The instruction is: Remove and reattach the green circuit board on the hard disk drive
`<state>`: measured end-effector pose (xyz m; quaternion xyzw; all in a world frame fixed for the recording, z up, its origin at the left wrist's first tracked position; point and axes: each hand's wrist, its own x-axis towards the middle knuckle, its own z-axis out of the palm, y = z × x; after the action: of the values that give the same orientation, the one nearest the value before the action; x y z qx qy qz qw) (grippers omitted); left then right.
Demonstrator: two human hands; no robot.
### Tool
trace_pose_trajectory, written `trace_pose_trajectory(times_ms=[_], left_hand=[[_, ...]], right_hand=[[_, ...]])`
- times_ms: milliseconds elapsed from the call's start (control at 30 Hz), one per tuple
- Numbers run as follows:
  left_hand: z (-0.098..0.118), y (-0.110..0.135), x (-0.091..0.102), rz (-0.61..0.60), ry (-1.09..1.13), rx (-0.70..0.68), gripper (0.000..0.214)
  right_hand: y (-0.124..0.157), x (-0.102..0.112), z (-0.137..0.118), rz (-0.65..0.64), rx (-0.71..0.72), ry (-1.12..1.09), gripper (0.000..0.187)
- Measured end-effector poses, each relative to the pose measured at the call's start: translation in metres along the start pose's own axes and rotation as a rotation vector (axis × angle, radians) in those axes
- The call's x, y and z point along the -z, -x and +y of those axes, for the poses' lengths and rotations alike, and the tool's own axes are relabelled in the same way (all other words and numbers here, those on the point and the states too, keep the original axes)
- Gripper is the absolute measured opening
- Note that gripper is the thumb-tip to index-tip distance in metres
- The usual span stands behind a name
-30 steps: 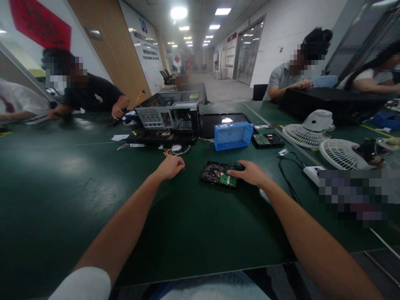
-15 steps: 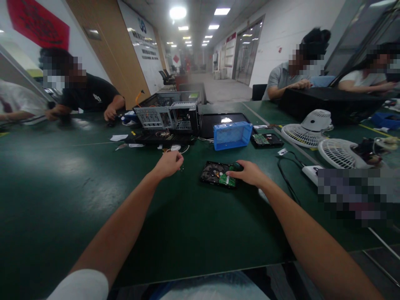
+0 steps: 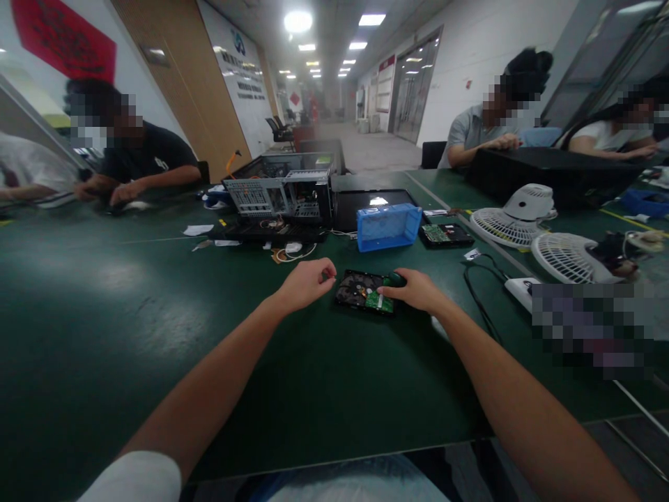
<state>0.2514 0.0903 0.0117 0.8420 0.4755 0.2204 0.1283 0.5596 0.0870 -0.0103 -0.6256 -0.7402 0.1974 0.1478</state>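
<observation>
On the green counter (image 3: 339, 390) I see an opened computer case (image 3: 256, 199). Nearer, the left hand (image 3: 311, 284) has its grip pressed together; whether it holds anything, I can't tell. Just beside it lies the hard drive (image 3: 355, 289), its right end pinched by the right hand (image 3: 412, 289).

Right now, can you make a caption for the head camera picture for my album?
Right hand at a hard drive, left hand close beside it, a blue bin beyond.
</observation>
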Motion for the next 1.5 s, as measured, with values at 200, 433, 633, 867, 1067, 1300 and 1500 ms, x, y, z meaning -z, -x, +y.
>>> trace_pose_trajectory(times_ms=[200, 433, 633, 867, 1067, 1300, 1500], left_hand=[[0.017, 0.002, -0.014, -0.039, -0.009, -0.169, 0.014], [0.026, 0.004, -0.021, -0.052, -0.014, -0.175, 0.014], [0.035, 0.006, -0.024, -0.072, -0.017, -0.18, 0.015], [0.047, 0.0, -0.033, -0.107, -0.022, -0.203, 0.013], [0.054, -0.009, -0.045, -0.114, -0.06, -0.223, 0.016], [0.054, -0.008, -0.045, -0.128, -0.058, -0.229, 0.017], [0.055, -0.008, -0.044, -0.136, -0.05, -0.23, 0.017]], right_hand=[[0.001, 0.001, -0.001, -0.018, 0.004, 0.008, 0.054], [0.0, -0.001, 0.0, -0.001, 0.005, 0.017, 0.063], [-0.003, -0.007, 0.004, 0.024, 0.017, 0.043, 0.071], [-0.003, -0.008, 0.006, 0.037, 0.021, 0.05, 0.071], [-0.002, -0.007, 0.004, 0.028, 0.031, 0.043, 0.065], [-0.001, -0.004, 0.002, 0.017, 0.037, 0.037, 0.059], [-0.001, -0.005, 0.002, 0.037, 0.036, 0.035, 0.058]])
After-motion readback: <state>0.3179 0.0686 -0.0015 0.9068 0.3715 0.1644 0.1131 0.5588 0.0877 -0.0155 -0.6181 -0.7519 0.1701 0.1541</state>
